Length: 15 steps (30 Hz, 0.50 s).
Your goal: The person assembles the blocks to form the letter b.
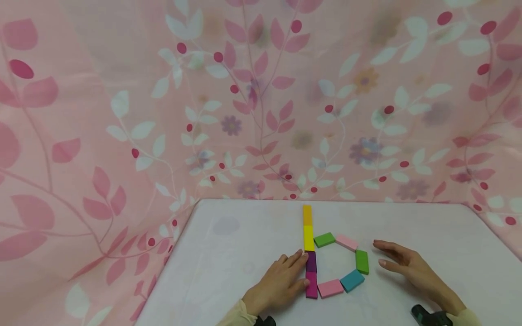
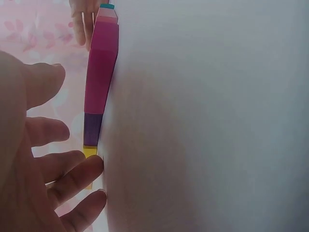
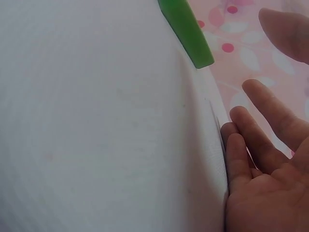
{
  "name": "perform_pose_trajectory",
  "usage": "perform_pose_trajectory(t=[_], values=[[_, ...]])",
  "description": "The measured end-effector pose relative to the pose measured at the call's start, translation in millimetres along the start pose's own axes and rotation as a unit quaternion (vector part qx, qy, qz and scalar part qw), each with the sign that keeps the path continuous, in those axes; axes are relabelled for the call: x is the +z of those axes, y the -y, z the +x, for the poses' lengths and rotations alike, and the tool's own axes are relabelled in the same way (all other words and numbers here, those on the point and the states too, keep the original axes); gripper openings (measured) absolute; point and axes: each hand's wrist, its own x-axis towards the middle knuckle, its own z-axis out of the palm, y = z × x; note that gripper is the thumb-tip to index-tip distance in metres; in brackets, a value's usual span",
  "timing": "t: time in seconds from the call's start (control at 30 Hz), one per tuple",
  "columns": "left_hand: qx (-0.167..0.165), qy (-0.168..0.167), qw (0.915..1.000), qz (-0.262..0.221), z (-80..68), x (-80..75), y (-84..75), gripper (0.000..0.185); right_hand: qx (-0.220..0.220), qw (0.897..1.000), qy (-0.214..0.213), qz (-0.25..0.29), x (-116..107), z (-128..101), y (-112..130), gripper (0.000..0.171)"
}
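Flat coloured blocks lie on a white table [image 1: 228, 262]. A straight column runs orange block [image 1: 307, 214], yellow block [image 1: 308, 237], purple block [image 1: 311, 261], magenta block [image 1: 311, 285]. A loop joins it: green block [image 1: 324, 239], pink block [image 1: 347, 242], second green block [image 1: 361, 261], teal block [image 1: 352, 280], second pink block [image 1: 330, 288]. My left hand [image 1: 281, 281] lies flat, fingers straight, fingertips touching the purple and magenta blocks [image 2: 99, 77]. My right hand [image 1: 403, 262] rests open on the table just right of the second green block [image 3: 186, 31], not touching it.
A pink cloth with leaf and berry print [image 1: 253, 99] hangs behind and around the table. The table's left edge [image 1: 171, 258] slants toward me. A dark wrist device [image 1: 428, 316] shows at the bottom right.
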Motion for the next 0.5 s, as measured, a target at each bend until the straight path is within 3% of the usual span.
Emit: perform_pose_trajectory(t=[0.33,0.5], values=[[-0.006,0.011,0.9999,-0.004,0.6,-3.7,-1.6,0.069,0.004,1.0,-0.001,-0.002,-1,0,-3,0.056],[-0.009,0.001,0.9992,-0.038,2.0,-18.2,5.5,0.072,0.018,0.999,0.013,-0.034,-12,1,0,0.056]])
